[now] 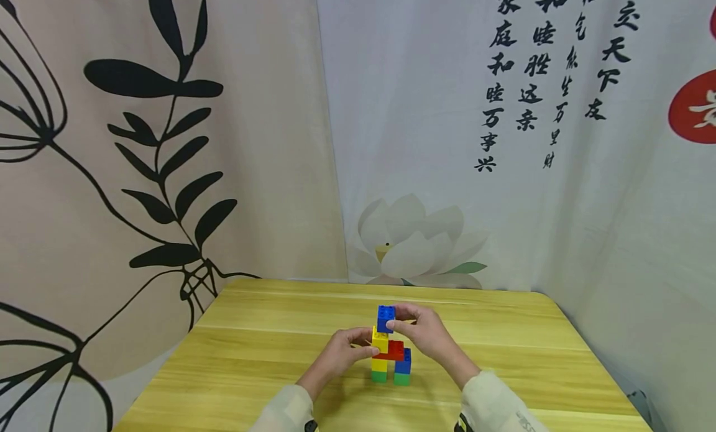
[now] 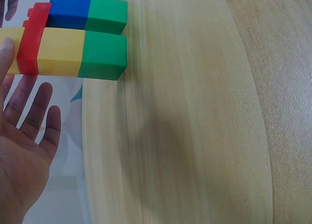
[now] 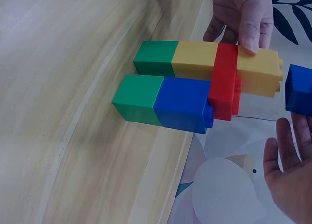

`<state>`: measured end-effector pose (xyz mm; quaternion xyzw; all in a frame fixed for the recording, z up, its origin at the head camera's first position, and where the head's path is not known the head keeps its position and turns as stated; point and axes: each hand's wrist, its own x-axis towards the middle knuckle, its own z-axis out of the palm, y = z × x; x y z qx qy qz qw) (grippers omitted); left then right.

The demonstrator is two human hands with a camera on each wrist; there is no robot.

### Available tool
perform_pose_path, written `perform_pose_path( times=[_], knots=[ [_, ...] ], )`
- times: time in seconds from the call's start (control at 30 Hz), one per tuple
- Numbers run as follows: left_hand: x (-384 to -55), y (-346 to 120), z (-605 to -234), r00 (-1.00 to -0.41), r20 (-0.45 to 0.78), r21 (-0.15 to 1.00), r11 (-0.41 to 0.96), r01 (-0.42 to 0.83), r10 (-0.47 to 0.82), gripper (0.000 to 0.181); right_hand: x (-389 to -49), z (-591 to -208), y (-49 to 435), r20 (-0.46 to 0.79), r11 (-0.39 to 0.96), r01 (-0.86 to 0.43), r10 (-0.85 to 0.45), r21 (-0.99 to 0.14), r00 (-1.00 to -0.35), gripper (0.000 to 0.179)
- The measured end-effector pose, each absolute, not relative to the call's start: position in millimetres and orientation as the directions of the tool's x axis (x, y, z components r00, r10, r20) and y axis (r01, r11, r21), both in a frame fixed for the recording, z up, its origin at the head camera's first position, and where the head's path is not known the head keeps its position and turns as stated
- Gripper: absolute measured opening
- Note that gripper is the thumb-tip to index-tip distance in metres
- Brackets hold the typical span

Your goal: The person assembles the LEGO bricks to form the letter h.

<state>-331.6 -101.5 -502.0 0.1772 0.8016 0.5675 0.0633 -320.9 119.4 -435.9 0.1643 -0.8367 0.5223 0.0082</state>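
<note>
A small structure of toy building bricks stands upright on the table. Its left column has a green brick (image 1: 378,377) under a yellow brick (image 1: 379,365); the right has a green brick (image 3: 138,99) under a blue brick (image 3: 183,104). A red brick (image 1: 394,350) bridges both columns, with another yellow brick (image 1: 380,337) on its left end. My left hand (image 1: 340,356) pinches that upper yellow brick between thumb and fingers. Just above it, my right hand (image 1: 429,335) pinches a second blue brick (image 1: 385,317); a gap from the yellow studs shows in the right wrist view.
The wooden table (image 1: 252,357) extends around the bricks on all sides. Behind it hangs a cloth backdrop (image 1: 403,140) printed with leaves, a pale lotus and dark characters. A dark cable-like thing (image 1: 637,396) lies beyond the table's right edge.
</note>
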Motion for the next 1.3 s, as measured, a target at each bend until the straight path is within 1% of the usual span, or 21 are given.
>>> perform_pose_path(
  times=[0.17, 0.33, 0.63, 1.0, 1.3],
  knots=[
    [-331, -102, -502, -0.927, 0.109, 0.934, 0.282, 0.219, 0.359, 0.03, -321, -439, 117, 0.177, 0.386, -0.28, -0.28, -0.879, -0.944, 0.045],
    [-330, -101, -503, -0.926, 0.117, 0.932, 0.281, 0.227, 0.36, 0.031, -320, -442, 115, 0.168, 0.405, -0.288, -0.306, -0.868, -0.937, 0.046],
    [-332, -102, -504, -0.927, 0.103, 0.931, 0.294, 0.218, 0.361, 0.031, -320, -442, 112, 0.146, 0.421, -0.269, -0.302, -0.866, -0.942, 0.049],
    [-333, -101, -506, -0.929, 0.101, 0.934, 0.288, 0.212, 0.356, 0.029, -320, -445, 113, 0.168, 0.453, -0.31, -0.327, -0.836, -0.93, 0.039],
    [-331, -100, -505, -0.928, 0.124, 0.934, 0.273, 0.228, 0.352, 0.029, -321, -443, 113, 0.167, 0.506, -0.326, -0.334, -0.798, -0.928, 0.042]
  ],
)
